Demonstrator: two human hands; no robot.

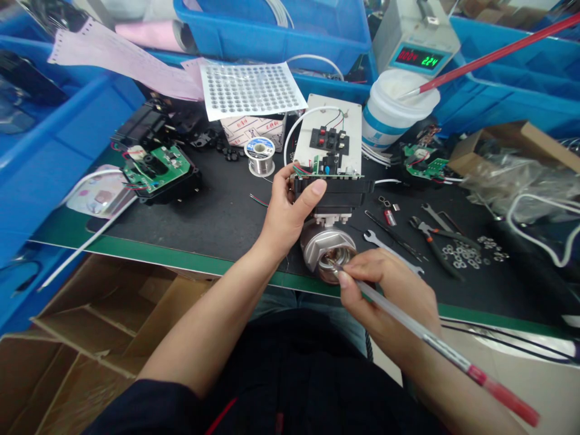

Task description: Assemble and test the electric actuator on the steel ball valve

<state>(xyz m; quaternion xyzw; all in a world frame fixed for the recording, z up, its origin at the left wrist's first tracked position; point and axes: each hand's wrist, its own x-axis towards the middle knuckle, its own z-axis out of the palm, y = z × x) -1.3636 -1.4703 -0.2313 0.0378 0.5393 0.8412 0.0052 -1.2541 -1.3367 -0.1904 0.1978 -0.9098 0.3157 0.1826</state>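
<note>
My left hand is wrapped round the side of a black actuator housing, its thumb across the front. A green circuit board edge shows on top of the housing, and a silver metal valve body is joined below it by a bracket. The round threaded opening of the valve faces me. My right hand pinches a long pen-like stick with a pale shaft and a red far end. Its near tip reaches into the valve opening, where the tip itself is hard to make out.
Behind stand a control box with switches, a solder spool and a white tub with a red-handled brush. Another opened housing is at left. Wrenches, pliers and several nuts lie right. Blue bins line the back.
</note>
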